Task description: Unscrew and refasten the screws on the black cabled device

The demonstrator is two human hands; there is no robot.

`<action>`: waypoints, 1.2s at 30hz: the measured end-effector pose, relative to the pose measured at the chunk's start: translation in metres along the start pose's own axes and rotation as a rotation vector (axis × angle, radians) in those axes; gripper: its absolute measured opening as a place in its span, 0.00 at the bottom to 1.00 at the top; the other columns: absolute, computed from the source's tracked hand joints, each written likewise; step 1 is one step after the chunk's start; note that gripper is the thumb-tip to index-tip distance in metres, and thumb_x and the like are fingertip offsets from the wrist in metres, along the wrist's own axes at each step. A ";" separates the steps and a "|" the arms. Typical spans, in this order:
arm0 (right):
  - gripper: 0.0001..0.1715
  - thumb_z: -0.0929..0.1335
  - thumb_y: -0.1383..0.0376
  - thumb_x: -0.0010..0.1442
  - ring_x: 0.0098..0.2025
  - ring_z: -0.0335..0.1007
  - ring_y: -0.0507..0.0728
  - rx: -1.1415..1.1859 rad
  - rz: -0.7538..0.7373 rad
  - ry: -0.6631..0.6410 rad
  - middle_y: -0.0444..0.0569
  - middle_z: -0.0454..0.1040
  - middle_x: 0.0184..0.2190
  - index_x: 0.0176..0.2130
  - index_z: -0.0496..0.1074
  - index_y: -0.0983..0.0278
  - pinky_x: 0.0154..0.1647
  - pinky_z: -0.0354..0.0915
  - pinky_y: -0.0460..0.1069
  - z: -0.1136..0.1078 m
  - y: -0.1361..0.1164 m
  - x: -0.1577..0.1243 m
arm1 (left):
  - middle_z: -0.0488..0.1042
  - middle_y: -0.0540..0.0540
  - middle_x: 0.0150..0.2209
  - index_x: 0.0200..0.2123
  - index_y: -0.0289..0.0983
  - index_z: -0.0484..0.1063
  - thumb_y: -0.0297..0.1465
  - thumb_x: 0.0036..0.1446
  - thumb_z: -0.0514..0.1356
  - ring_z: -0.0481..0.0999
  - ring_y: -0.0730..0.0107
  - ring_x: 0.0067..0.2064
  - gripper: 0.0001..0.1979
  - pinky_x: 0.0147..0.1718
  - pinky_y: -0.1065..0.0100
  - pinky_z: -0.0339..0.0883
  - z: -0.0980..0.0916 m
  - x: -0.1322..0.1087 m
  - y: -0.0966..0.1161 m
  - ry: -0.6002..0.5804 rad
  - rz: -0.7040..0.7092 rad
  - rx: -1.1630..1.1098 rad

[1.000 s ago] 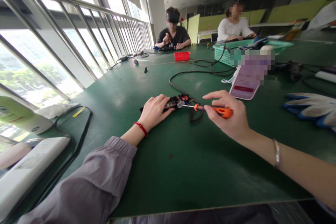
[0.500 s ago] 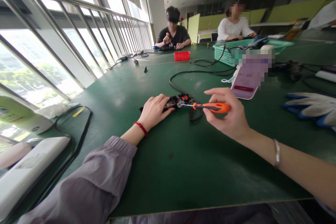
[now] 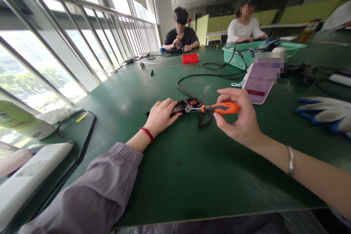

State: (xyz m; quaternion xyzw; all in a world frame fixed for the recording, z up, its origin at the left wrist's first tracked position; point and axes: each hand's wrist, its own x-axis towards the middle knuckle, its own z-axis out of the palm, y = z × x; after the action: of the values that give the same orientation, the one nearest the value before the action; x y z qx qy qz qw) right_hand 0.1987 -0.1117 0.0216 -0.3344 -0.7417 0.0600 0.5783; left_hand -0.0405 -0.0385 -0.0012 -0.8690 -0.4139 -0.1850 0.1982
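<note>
My left hand (image 3: 163,114) is closed over a dark opened device (image 3: 186,105) with exposed inner parts and a cable, and holds it against the green table (image 3: 175,186). My right hand (image 3: 241,117) grips a screwdriver (image 3: 221,108) by its orange and black handle. The shaft points left, its tip at a grey part of the device. A black cord (image 3: 205,122) bends beside the device's right end. My left palm hides much of the device, so its exact kind cannot be made out.
A phone (image 3: 259,84) leans before a green basket (image 3: 236,56). Gloves (image 3: 329,113) lie at right. A red tray (image 3: 190,58) stands farther back, near a co-worker (image 3: 181,36); another person (image 3: 244,25) sits right of it. A white power strip (image 3: 33,179) and green bottle (image 3: 22,120) are at left.
My right hand's fingers have shifted slightly on the screwdriver handle, the forefinger drawn a little to the right. My left hand and the device have stayed in place.
</note>
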 end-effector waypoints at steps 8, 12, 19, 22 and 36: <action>0.13 0.67 0.67 0.54 0.21 0.65 0.50 -0.007 0.100 -0.117 0.39 0.65 0.22 0.41 0.66 0.59 0.24 0.64 0.46 0.000 -0.003 -0.002 | 0.72 0.44 0.41 0.46 0.35 0.68 0.41 0.61 0.53 0.72 0.64 0.38 0.17 0.38 0.65 0.62 0.000 0.000 0.000 -0.005 -0.006 0.002; 0.32 0.70 0.69 0.47 0.35 0.70 0.55 0.031 0.018 0.004 0.47 0.69 0.36 0.51 0.60 0.60 0.36 0.68 0.52 0.001 0.000 -0.002 | 0.72 0.43 0.41 0.47 0.35 0.67 0.41 0.61 0.52 0.72 0.64 0.38 0.18 0.39 0.64 0.62 0.001 0.000 0.000 -0.005 -0.002 0.003; 0.09 0.67 0.65 0.55 0.22 0.66 0.50 0.001 0.205 -0.110 0.42 0.68 0.25 0.39 0.66 0.60 0.23 0.64 0.46 0.000 -0.004 -0.001 | 0.72 0.44 0.42 0.47 0.35 0.68 0.41 0.61 0.52 0.72 0.64 0.38 0.18 0.39 0.64 0.63 0.000 0.000 0.001 -0.013 -0.011 0.004; 0.24 0.68 0.70 0.50 0.31 0.69 0.53 0.017 0.082 -0.024 0.45 0.69 0.31 0.47 0.62 0.60 0.33 0.68 0.49 0.001 -0.002 0.000 | 0.72 0.44 0.41 0.47 0.35 0.68 0.41 0.61 0.53 0.72 0.64 0.38 0.18 0.39 0.64 0.63 -0.001 0.000 0.001 -0.012 -0.010 0.007; 0.31 0.68 0.69 0.49 0.26 0.66 0.51 0.092 0.102 -0.055 0.43 0.69 0.31 0.52 0.58 0.60 0.23 0.63 0.47 0.000 0.002 -0.002 | 0.72 0.43 0.42 0.47 0.35 0.67 0.42 0.61 0.52 0.72 0.64 0.38 0.18 0.39 0.64 0.62 0.001 0.000 0.000 -0.021 -0.014 -0.002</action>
State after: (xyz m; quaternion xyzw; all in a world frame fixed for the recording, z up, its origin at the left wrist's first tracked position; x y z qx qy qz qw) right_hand 0.1992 -0.1114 0.0193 -0.3431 -0.7359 0.1325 0.5685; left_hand -0.0403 -0.0379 -0.0015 -0.8682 -0.4217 -0.1777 0.1918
